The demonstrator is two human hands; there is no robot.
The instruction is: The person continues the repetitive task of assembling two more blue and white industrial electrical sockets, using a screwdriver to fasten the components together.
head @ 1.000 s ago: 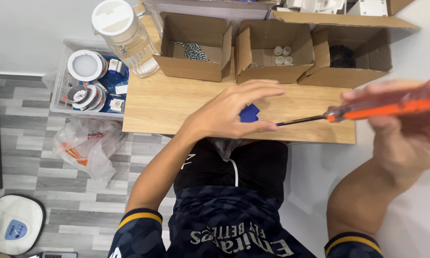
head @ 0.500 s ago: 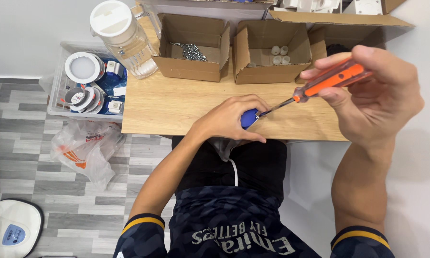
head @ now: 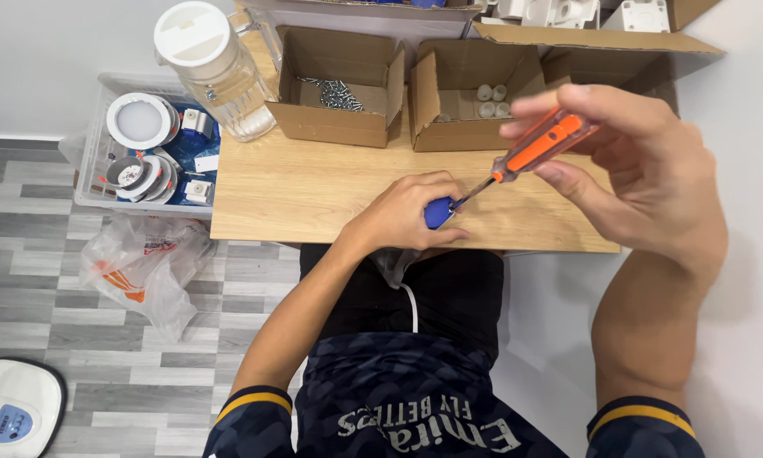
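My left hand [head: 403, 212] presses a small blue part [head: 437, 212] down near the front edge of a wooden table [head: 314, 182]; its fingers cover most of the part. In my right hand [head: 636, 170] is an orange-handled screwdriver [head: 538, 146], held raised and slanting down to the left. The metal tip touches the blue part's right side.
Three open cardboard boxes stand along the back: one with screws [head: 335, 89], one with small white caps [head: 487, 97], one to the right [head: 619, 64]. A clear plastic jar [head: 212, 68] stands at the back left. Beside the table sit a bin of round parts [head: 144, 153] and a plastic bag [head: 140, 267].
My right hand swung the screwdriver in from the far right and tilted it until its tip met the blue part. My left hand curled tighter over the part.
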